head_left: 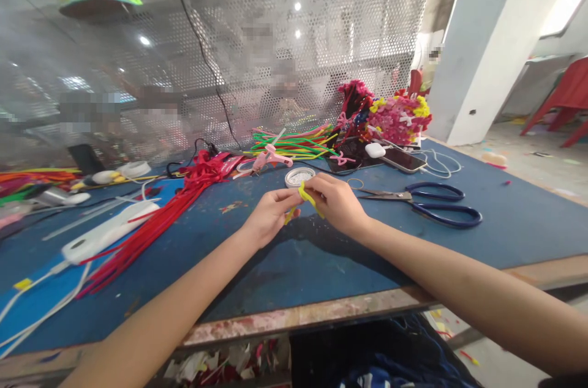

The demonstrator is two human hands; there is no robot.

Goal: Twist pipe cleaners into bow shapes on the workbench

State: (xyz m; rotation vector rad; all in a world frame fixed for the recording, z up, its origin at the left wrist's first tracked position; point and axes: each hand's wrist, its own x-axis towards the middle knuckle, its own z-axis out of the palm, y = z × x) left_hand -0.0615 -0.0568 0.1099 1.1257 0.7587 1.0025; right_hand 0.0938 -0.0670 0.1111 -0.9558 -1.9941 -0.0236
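Note:
Both of my hands meet above the middle of the blue tabletop, with a bent yellow pipe cleaner between them. My left hand pinches one part of it, and a short yellow end pokes out below the fingers. My right hand closes on the other part, its fingers curled over the loop. Just behind the fingertips sits a small round tub of white bits. To the right of my right hand lie scissors with dark blue handles, their blades pointing toward it.
A pink glue gun rests behind the tub, near green and yellow pipe cleaners. Red pipe cleaners and a white power strip lie left. Back right are a phone and pink flowers. A perforated metal panel stands behind.

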